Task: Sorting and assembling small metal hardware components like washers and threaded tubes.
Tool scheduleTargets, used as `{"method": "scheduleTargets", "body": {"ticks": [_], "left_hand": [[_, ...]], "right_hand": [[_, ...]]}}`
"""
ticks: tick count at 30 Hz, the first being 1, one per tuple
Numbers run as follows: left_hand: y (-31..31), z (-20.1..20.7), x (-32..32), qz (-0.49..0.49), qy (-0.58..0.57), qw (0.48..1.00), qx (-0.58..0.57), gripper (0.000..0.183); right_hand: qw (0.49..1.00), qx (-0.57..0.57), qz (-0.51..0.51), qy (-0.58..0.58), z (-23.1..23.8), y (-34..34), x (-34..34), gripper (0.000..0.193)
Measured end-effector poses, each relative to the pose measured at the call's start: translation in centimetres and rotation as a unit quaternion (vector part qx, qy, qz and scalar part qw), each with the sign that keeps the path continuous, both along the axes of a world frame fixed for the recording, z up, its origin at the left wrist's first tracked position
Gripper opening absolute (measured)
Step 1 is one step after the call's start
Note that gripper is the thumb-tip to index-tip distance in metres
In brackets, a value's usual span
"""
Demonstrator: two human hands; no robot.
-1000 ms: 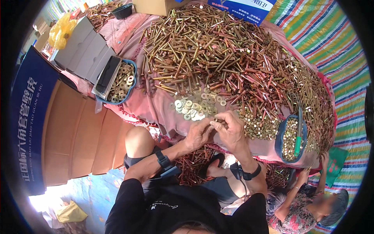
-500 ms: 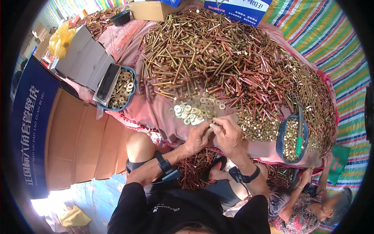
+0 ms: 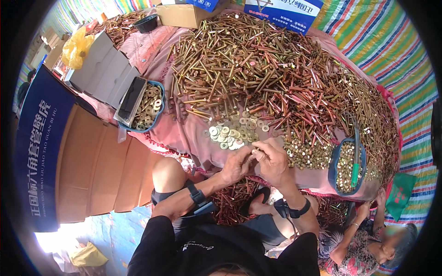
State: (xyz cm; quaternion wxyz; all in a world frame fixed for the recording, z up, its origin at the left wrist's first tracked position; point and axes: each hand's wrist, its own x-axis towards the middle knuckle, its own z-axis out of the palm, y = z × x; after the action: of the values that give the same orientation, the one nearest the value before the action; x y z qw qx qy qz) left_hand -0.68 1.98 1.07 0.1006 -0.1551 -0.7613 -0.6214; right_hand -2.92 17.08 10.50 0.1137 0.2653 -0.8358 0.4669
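Observation:
My left hand (image 3: 237, 163) and my right hand (image 3: 272, 162) meet fingertip to fingertip above the near edge of the cloth-covered table. Both are closed, pinching a small piece between them that the fingers mostly hide; I cannot make out its kind. Just beyond the fingertips lies a loose pile of flat, silvery washers (image 3: 226, 135). Beside my right hand spreads a heap of small brass-coloured nuts (image 3: 304, 154). A large mound of long, brassy bolts (image 3: 258, 69) covers the table farther back.
A blue tub (image 3: 335, 177) of nuts, with a green-handled tool (image 3: 355, 175) across it, stands at right. Another blue tub (image 3: 162, 99) holds washers at left, near cardboard boxes (image 3: 99, 161). A co-worker (image 3: 363, 241) reaches toward the table at lower right. More bolts (image 3: 235, 202) lie below the table edge.
The whole view has shifted slightly down and to the right. My hands stay together, and the small brownish round end that showed between the fingertips is now mostly hidden.

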Motion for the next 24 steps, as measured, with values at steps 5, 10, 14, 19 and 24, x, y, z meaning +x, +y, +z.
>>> {"method": "scheduleTargets", "body": {"ticks": [5,10,14,19,24], "left_hand": [[0.3,-0.9,-0.1,0.01,0.01,1.0,0.012,0.017],[0.3,-1.0,0.2,-0.011,-0.048,0.997,0.055,0.014],[0.5,-1.5,-0.2,0.012,0.026,0.999,0.022,0.007],[0.4,-1.8,0.0,-0.009,-0.047,0.998,0.042,0.004],[0.1,0.0,0.1,-0.009,-0.036,0.999,0.028,0.007]], "right_hand": [[0.999,0.004,-0.017,0.042,-1.2,-0.2,0.1,0.017],[0.999,0.005,-0.04,-0.036,-1.5,0.1,0.3,0.023],[0.997,-0.034,-0.023,-0.07,-0.4,-0.4,0.5,0.026],[0.998,-0.018,-0.002,0.067,-1.8,0.6,-0.2,0.032],[0.993,-0.082,-0.054,-0.072,0.1,-0.4,0.7,0.028]]}}
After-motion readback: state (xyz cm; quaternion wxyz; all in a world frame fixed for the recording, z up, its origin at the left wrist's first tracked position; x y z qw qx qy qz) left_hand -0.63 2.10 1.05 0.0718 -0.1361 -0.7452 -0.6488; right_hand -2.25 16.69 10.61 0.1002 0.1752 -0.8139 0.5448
